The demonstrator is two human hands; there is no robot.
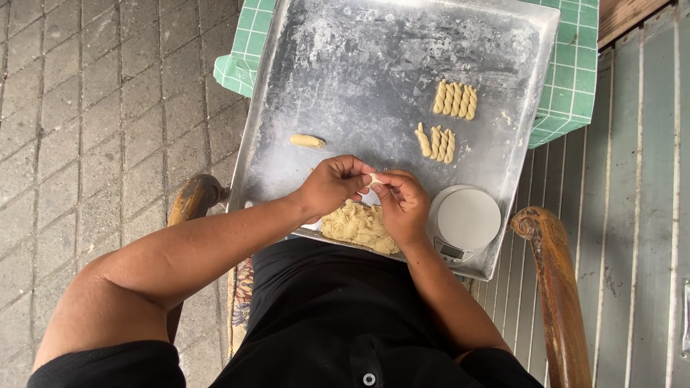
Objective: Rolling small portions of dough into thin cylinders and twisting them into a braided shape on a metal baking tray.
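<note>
Pinching a small dough piece [374, 179] between both sets of fingertips, the left hand [333, 185] and right hand [402, 205] are held close together just above the near edge of the metal tray [359, 72]. Both hands are curled nearly closed, thumbs & forefingers meeting on the piece; the other fingers are tucked in. The piece is mostly hidden by the fingers, so its shape can't be told.

The dough lump [359, 224] is kept directly under the hands, prob. so bits can be pulled off w/o reaching. A small round scale [467, 219] is set just beside it at the tray's near right corner, within easy reach of the right hand. Finished twists are lined up further away on the right: a row of five twists [456, 99] and a shorter row of twists [435, 142] below it, kept apart from the working spot. One plain rolled piece [307, 141] is left alone on the left. The tray is floured, likely vs. sticking, and rests on a green checked cloth [575, 72]. Wooden chair arms [553, 287] are seen at either side.
</note>
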